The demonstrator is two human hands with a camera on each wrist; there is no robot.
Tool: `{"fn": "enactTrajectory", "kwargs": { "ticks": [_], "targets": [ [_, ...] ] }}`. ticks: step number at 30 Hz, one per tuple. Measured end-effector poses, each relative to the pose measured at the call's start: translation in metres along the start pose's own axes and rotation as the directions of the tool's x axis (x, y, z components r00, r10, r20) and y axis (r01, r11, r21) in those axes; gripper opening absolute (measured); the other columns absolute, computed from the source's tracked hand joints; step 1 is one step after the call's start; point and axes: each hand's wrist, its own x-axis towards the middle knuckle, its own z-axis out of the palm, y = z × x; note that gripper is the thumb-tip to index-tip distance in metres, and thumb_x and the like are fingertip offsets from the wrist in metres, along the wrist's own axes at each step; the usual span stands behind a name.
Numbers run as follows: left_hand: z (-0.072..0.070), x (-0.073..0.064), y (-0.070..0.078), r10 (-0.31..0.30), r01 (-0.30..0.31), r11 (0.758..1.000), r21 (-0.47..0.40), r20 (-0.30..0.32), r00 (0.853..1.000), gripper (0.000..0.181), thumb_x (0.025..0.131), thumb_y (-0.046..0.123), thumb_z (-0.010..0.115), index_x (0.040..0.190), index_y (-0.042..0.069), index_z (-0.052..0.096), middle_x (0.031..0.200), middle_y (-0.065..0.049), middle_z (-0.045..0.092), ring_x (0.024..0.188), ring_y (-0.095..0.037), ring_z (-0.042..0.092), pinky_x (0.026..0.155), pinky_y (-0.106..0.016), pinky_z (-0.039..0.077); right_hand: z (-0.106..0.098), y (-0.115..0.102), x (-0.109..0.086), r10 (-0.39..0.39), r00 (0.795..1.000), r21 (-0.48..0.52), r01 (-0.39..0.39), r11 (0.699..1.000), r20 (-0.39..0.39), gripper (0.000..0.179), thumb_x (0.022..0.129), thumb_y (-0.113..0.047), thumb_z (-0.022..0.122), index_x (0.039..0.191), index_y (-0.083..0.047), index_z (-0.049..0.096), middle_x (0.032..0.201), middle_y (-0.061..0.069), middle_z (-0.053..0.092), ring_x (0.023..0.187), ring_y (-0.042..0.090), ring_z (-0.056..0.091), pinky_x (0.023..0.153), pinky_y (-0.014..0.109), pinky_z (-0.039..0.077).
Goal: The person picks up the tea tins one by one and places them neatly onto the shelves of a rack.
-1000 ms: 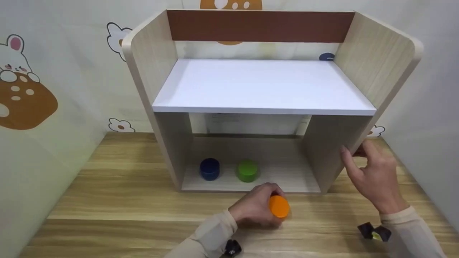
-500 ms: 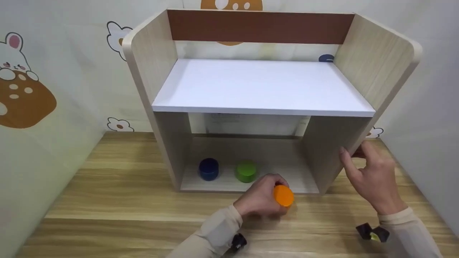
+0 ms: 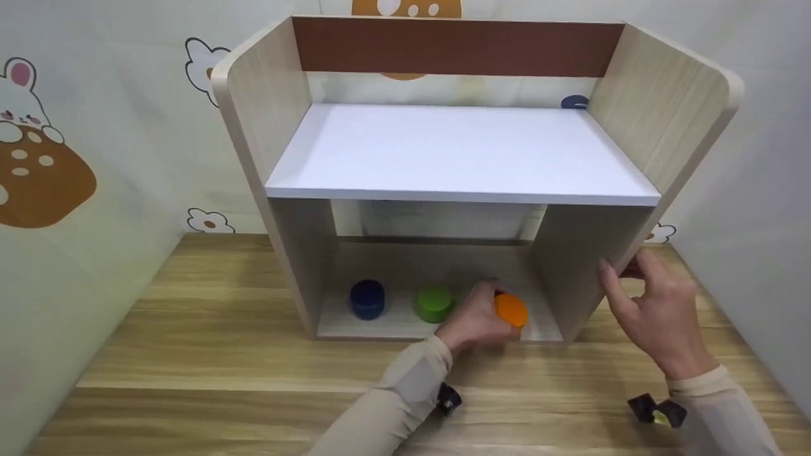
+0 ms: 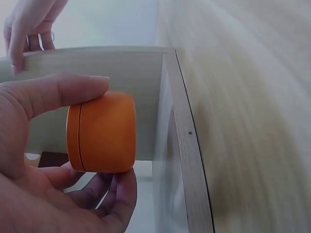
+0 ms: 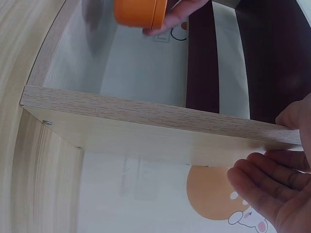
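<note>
My left hand [image 3: 476, 318] grips a small round orange lidded jar [image 3: 510, 310] by its sides, thumb on one side and curled fingers on the other. In the left wrist view the seam of the jar's lid [image 4: 74, 136] shows, and the jar is just off the bottom board's front edge. My right hand [image 3: 662, 313] holds the front edge of the shelf's right side panel [image 3: 586, 266], thumb inside and fingers outside. A green jar [image 3: 434, 303] and a dark blue jar [image 3: 367, 299] stand on the bottom board [image 3: 405, 330], left of my left hand.
The wooden shelf unit has a white middle board [image 3: 462, 152] above the jars and a brown back strip [image 3: 456, 47]. It stands on a wood-grain table [image 3: 209, 354] against a wall sheet [image 3: 139, 158] with cartoon prints. Black wrist mounts [image 3: 657, 410] hang under both sleeves.
My left hand has carried the orange jar forward and slightly right, from over the table to the front of the lower compartment. My right hand stays on the side panel.
</note>
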Motion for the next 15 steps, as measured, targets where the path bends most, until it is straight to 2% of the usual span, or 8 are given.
{"fn": "enactTrajectory", "kwargs": {
  "ticks": [5, 15],
  "targets": [
    [0.002, 0.009, -0.001, -0.021, 0.023, 0.999, 0.049, -0.041, 0.999, 0.047, 0.066, -0.001, 0.084, 0.111, 0.004, 0.068, 0.095, 0.000, 0.064, 0.080, -0.010, 0.055, 0.071, -0.022, 0.049, 0.000, 0.000, 0.001, -0.009, 1.000, -0.001, 0.009, 1.000, 0.005, 0.030, 0.092, -0.005, 0.075, 0.118, 0.009, 0.066, 0.100, 0.023, 0.075, 0.082, 0.042, 0.076, 0.084, -0.005, 0.034],
    [0.006, 0.019, -0.008, -0.046, 0.050, 0.996, 0.069, -0.064, 0.997, 0.046, 0.070, 0.000, 0.082, 0.113, 0.003, 0.068, 0.098, -0.001, 0.063, 0.083, -0.011, 0.055, 0.074, -0.023, 0.050, 0.000, -0.001, 0.001, 0.007, 1.000, -0.010, -0.007, 1.000, 0.010, 0.031, 0.093, -0.006, 0.075, 0.119, 0.009, 0.067, 0.102, 0.024, 0.076, 0.083, 0.044, 0.076, 0.083, -0.005, 0.032]
  ]
}}
